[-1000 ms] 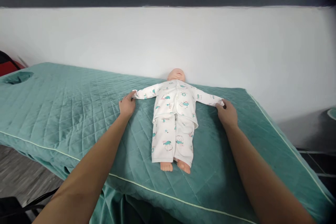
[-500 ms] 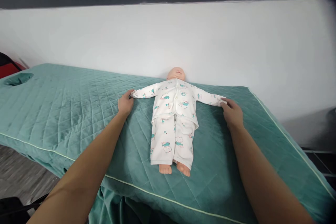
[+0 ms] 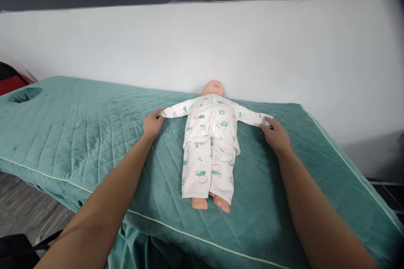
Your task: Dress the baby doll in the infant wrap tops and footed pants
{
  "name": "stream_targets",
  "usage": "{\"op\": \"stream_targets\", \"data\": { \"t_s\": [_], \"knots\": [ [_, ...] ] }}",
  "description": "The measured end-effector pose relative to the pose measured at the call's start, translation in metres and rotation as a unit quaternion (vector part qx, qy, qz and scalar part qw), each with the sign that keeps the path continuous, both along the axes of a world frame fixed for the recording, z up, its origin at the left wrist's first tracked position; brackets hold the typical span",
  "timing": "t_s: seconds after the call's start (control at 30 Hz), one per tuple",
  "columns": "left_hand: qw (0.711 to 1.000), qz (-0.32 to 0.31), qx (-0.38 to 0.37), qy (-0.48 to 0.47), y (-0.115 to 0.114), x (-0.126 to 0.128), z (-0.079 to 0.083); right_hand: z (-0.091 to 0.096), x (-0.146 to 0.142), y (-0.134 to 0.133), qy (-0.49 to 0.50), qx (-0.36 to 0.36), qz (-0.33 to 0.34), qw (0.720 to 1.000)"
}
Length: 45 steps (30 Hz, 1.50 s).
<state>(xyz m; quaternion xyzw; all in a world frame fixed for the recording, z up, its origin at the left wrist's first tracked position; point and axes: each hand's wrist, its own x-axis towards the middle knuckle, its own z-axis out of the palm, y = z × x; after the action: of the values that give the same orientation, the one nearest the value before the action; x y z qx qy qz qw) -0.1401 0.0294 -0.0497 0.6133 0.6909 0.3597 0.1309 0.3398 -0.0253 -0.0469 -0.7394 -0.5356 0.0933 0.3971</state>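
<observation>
A baby doll (image 3: 211, 143) in white pyjamas with teal prints lies on its back on a teal quilted massage bed (image 3: 78, 134), head toward the white wall, arms spread, bare feet toward me. My left hand (image 3: 152, 124) is closed on the cuff of the doll's left-side sleeve (image 3: 172, 111). At the other side, my right hand (image 3: 276, 134) pinches the end of the right-side sleeve (image 3: 255, 118). Both sleeves are stretched out sideways.
The bed's face hole (image 3: 24, 94) is at the far left. A white wall (image 3: 202, 50) runs just behind the doll's head, under a dark window frame. Something red and black (image 3: 9, 80) stands past the bed's left end. Grey floor shows at lower left.
Both hands have stayed at the sleeve ends with only small shifts. The view has moved slightly; the doll lies as before.
</observation>
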Motion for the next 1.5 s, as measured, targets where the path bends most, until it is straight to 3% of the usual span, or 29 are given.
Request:
{"op": "stream_targets", "data": {
  "t_s": [0.23, 0.37, 0.6, 0.77, 1.03, 1.3, 1.5],
  "knots": [
    [1.0, -0.003, -0.005, 0.019, -0.001, 0.0, 0.0, -0.003, 0.0, 0.001, -0.03, 0.013, -0.004, 0.999],
    [0.999, -0.011, 0.026, -0.027, 0.002, -0.003, -0.007, -0.006, 0.003, 0.0, -0.02, 0.038, -0.008, 0.999],
    [0.994, 0.032, 0.043, -0.1, 0.005, -0.007, -0.011, -0.008, 0.007, 0.003, -0.022, 0.059, -0.028, 0.998],
    [0.997, 0.057, 0.018, -0.043, 0.004, -0.005, -0.009, -0.004, 0.005, 0.0, -0.039, 0.049, -0.056, 0.996],
    [0.999, 0.032, 0.035, -0.009, 0.007, -0.005, -0.008, -0.001, 0.002, -0.002, -0.049, 0.031, -0.09, 0.994],
    [0.995, 0.089, 0.03, 0.021, 0.007, -0.009, -0.007, 0.003, -0.002, -0.005, -0.034, 0.022, -0.108, 0.993],
    [0.993, 0.109, 0.014, 0.04, 0.002, -0.006, -0.004, 0.004, -0.015, -0.019, -0.06, 0.063, -0.12, 0.989]
  ]
}}
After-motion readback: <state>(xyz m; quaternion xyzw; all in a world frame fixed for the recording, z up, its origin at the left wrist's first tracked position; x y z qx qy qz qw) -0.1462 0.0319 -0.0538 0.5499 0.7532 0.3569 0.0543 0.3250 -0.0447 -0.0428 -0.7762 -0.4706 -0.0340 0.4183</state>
